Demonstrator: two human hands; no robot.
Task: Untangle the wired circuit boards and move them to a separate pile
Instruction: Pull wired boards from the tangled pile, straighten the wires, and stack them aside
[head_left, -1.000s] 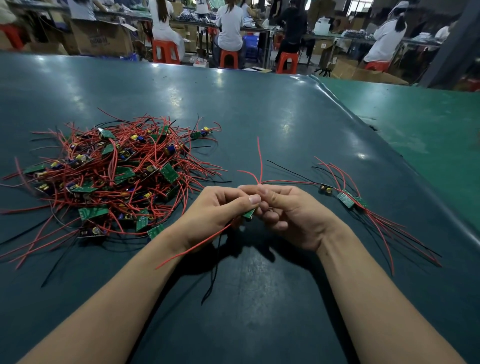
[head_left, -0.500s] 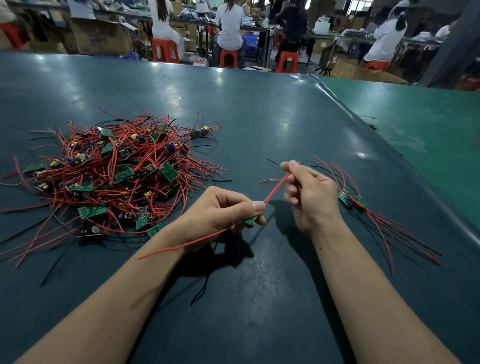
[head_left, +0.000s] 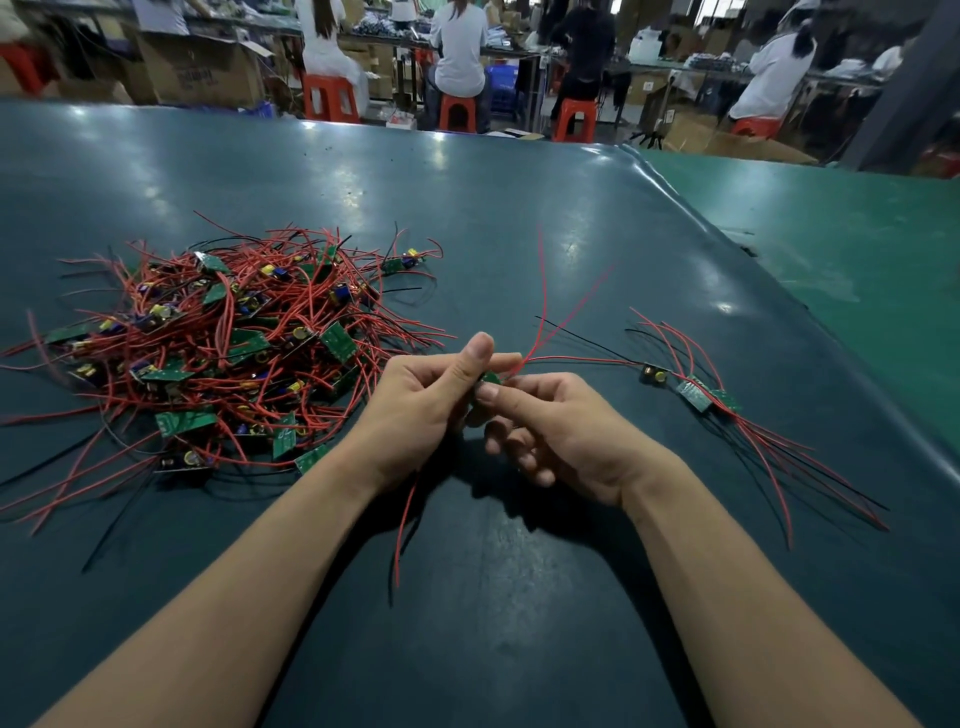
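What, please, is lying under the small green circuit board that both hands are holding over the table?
Under the circuit board is bare dark table, and one red wire hangs toward it. The left hand and right hand cover the board's underside and the spot beneath.

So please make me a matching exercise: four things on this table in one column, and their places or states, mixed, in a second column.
Things:
1. tangled pile
2. sorted boards
3. held board
4. left hand

Places or states:
A. lying on the right side of the table
B. pinched between both hands
C. heaped on the left side
D. thumb raised, gripping a board

Pairs: 1-C, 2-A, 3-B, 4-D
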